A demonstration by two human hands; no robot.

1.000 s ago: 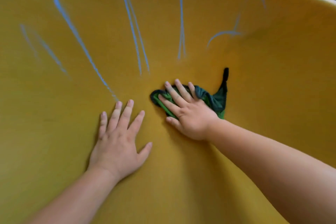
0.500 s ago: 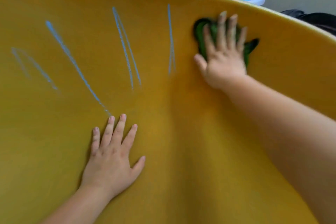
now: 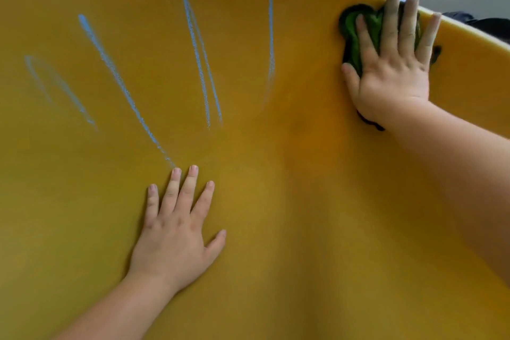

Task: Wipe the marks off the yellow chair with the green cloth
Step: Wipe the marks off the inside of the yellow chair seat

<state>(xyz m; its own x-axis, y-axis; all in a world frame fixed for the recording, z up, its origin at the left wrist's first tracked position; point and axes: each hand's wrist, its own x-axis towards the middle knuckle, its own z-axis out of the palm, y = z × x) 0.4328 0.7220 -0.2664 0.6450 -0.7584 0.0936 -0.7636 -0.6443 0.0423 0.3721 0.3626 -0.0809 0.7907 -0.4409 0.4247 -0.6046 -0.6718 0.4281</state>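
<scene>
both spread flat | right hand [image 3: 392, 77] presses green cloth [image 3: 358, 33] near rim of yellow chair [image 3: 303, 201] | left hand [image 3: 174, 240] on chair

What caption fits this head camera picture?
Right hand presses green cloth high on yellow chair; left hand rests flat beside blue marks.

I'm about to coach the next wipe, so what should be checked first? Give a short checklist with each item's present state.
1. The green cloth under the right hand, fingers flat on it: ok.
2. The left hand flat on the yellow chair as a brace: ok.
3. The blue marks gone: not ok, several lines show left of the cloth.
4. The left hand clear of the marks: not ok, it lies at the foot of the long diagonal line.
5. Chair clean under the cloth: cannot tell, covered.
</scene>
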